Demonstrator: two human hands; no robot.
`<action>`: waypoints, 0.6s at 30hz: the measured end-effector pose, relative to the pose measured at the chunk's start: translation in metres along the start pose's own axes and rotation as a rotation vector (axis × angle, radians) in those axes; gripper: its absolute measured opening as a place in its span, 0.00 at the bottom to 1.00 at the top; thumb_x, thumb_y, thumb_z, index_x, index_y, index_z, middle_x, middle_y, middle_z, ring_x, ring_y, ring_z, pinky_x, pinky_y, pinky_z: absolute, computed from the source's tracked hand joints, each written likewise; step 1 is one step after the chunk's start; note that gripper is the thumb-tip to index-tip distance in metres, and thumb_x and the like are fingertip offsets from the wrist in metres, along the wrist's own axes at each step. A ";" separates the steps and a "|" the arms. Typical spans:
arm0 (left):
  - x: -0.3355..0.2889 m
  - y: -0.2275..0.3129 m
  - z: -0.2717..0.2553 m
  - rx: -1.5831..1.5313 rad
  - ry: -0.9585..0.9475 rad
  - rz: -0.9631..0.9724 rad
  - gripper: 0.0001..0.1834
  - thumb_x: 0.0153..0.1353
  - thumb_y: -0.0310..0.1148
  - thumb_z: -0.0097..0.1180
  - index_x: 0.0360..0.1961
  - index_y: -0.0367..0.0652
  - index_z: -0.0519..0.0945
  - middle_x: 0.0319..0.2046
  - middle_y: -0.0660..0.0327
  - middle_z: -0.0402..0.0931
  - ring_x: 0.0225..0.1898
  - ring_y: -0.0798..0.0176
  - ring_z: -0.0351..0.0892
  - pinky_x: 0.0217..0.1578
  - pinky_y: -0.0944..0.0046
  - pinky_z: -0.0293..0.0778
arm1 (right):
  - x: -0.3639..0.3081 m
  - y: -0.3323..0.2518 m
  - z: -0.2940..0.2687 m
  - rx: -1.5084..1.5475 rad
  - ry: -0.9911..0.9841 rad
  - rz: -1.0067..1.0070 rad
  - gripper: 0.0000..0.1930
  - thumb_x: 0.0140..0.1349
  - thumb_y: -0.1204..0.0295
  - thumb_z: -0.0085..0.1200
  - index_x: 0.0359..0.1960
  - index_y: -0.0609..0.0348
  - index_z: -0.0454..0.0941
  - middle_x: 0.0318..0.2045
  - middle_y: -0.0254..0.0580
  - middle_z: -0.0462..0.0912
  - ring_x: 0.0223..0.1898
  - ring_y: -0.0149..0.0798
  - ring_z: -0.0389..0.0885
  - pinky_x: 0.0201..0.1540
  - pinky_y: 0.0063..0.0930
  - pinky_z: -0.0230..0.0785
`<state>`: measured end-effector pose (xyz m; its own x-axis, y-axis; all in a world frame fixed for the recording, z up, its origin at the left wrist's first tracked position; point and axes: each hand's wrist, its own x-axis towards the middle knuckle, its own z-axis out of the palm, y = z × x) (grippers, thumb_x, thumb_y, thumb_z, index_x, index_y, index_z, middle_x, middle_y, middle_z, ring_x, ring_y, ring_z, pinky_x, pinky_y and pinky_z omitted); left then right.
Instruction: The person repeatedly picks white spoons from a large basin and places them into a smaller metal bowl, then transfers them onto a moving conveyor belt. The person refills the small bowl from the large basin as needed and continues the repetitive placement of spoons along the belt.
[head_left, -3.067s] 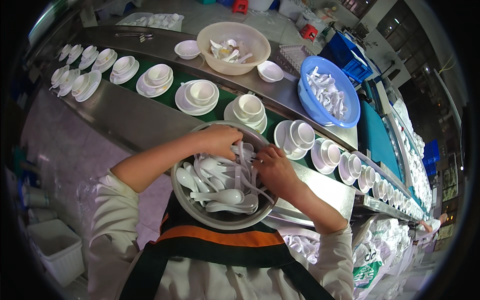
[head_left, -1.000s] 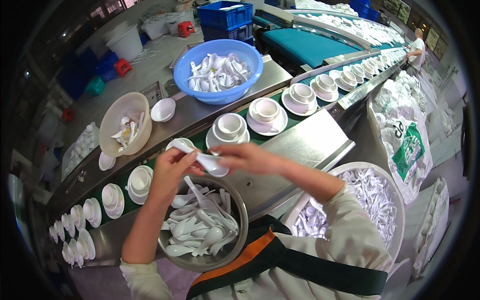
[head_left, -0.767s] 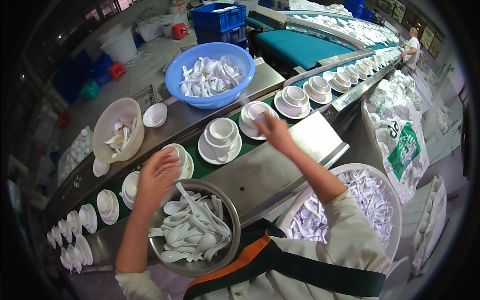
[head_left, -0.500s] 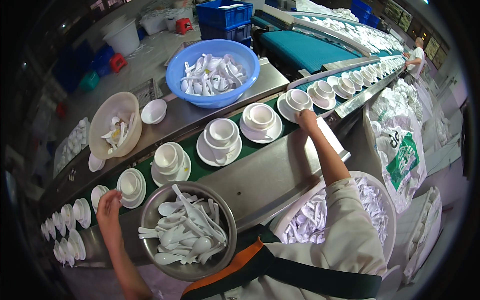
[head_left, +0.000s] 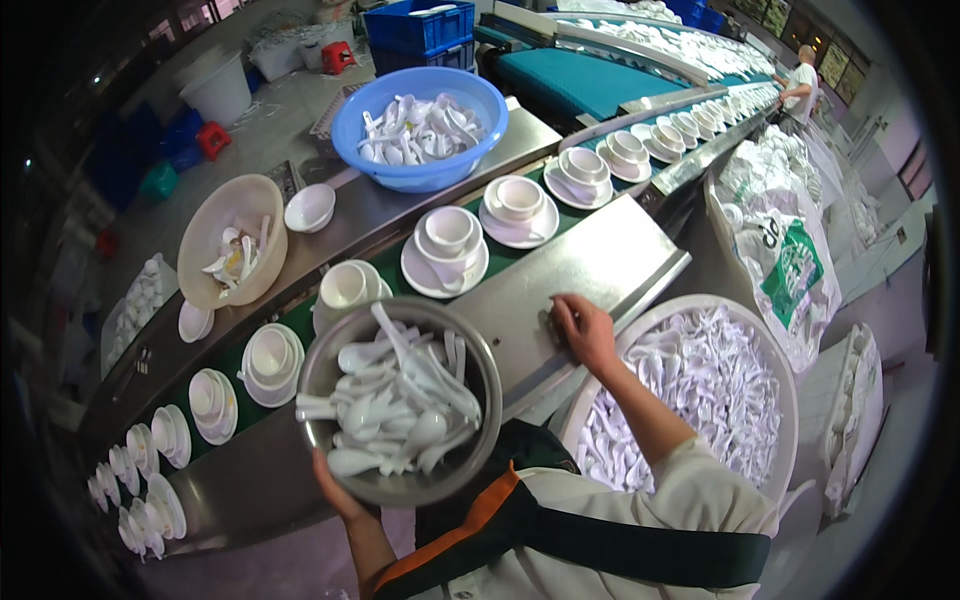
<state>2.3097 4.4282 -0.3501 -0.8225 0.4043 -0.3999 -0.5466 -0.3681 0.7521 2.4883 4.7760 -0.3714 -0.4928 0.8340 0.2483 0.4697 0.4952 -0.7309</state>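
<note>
The left hand (head_left: 342,492) grips the round grey steel bowl (head_left: 487,410) at its lower left, white spoons (head_left: 425,428) heaped inside, over the steel counter's (head_left: 625,245) near edge! Right hand (head_left: 588,336): fingers bent near the counter's right end, whether closed I can't tell. Beyond, white crockery stacks (head_left: 447,240) line the green belt (head_left: 389,266).

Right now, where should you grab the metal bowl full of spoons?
I'd hold the metal bowl at opposite rim edges: the left hand is at the lower left, so the right hand might come from the right. It's round, wide and heaped with spoons.
</note>
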 end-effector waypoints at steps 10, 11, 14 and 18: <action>0.015 0.035 -0.075 1.132 0.148 0.700 0.16 0.65 0.35 0.49 0.48 0.35 0.74 0.41 0.53 0.76 0.42 0.62 0.75 0.45 0.64 0.70 | 0.000 0.022 0.011 -0.085 0.015 -0.074 0.16 0.62 0.56 0.47 0.27 0.55 0.75 0.22 0.51 0.78 0.27 0.56 0.76 0.30 0.45 0.67; 0.016 0.034 -0.084 1.245 0.151 0.741 0.13 0.64 0.33 0.51 0.45 0.35 0.75 0.38 0.54 0.76 0.38 0.63 0.75 0.40 0.64 0.70 | -0.002 0.022 0.008 -0.096 0.030 -0.065 0.16 0.62 0.56 0.47 0.27 0.55 0.75 0.22 0.50 0.78 0.27 0.55 0.77 0.30 0.44 0.67; 0.022 0.018 -0.110 1.443 0.189 0.905 0.06 0.60 0.30 0.54 0.35 0.39 0.78 0.26 0.56 0.75 0.25 0.59 0.74 0.28 0.61 0.71 | -0.001 0.019 0.012 -0.130 0.052 -0.094 0.15 0.61 0.57 0.47 0.28 0.54 0.77 0.23 0.48 0.79 0.28 0.54 0.78 0.31 0.43 0.69; 0.021 0.014 -0.108 1.566 0.221 0.881 0.04 0.58 0.30 0.55 0.32 0.42 0.77 0.21 0.57 0.75 0.23 0.56 0.74 0.26 0.60 0.69 | 0.004 0.020 0.021 -0.163 0.091 -0.080 0.15 0.60 0.56 0.47 0.28 0.54 0.77 0.24 0.49 0.79 0.29 0.55 0.78 0.33 0.44 0.70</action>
<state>2.2682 4.3415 -0.4044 -0.8331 0.3932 0.3892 0.5444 0.7073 0.4509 2.4804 4.7840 -0.3990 -0.4682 0.8056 0.3631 0.5478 0.5870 -0.5961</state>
